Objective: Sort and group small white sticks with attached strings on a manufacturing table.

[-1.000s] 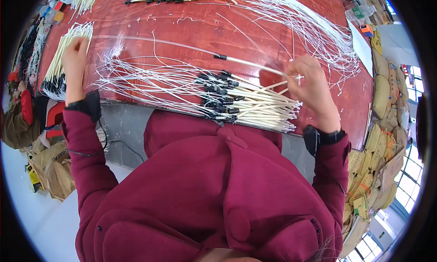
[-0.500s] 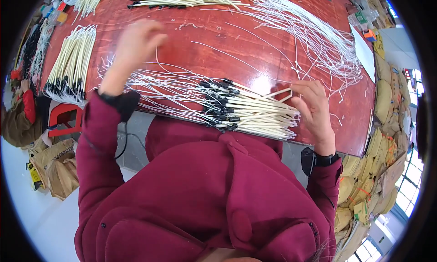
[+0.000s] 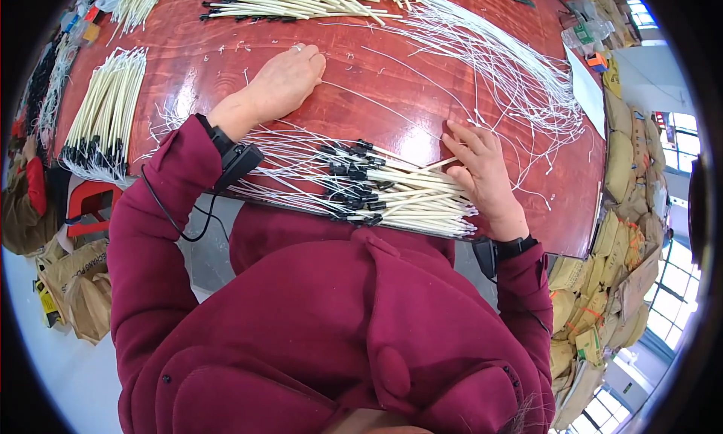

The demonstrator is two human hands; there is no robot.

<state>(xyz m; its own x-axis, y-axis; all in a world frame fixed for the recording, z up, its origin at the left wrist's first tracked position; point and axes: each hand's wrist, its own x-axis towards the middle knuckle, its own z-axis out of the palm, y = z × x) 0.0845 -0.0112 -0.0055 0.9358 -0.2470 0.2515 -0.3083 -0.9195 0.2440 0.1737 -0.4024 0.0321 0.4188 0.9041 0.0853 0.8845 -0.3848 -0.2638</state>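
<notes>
My left hand [image 3: 285,84] is over the table with its fingers pressed together. They pinch the end of a thin white cord [image 3: 376,105] that runs right across the red wood. My right hand [image 3: 482,166] hovers by the right ends of a bundle of cream-coloured sleeved cords [image 3: 414,197]. Its fingers are apart and nothing shows in them; whether a fingertip touches the bundle I cannot tell. The bundle lies along the table's near edge. Black sleeve pieces [image 3: 350,174] sit at its middle, and bare white cords [image 3: 282,159] trail left under my left forearm.
A second cream bundle [image 3: 109,106] lies at the left edge, and another [image 3: 301,1] at the back. Loose white cords [image 3: 520,80] spread over the right side, beside a white sheet [image 3: 586,91]. Stacked sacks [image 3: 617,238] stand right of the table; a red stool [image 3: 86,204] stands left.
My left hand has come right and down onto the white cord's end and closed on it. My right hand has moved slightly left, its fingers spreading. The whole view has shifted a little.
</notes>
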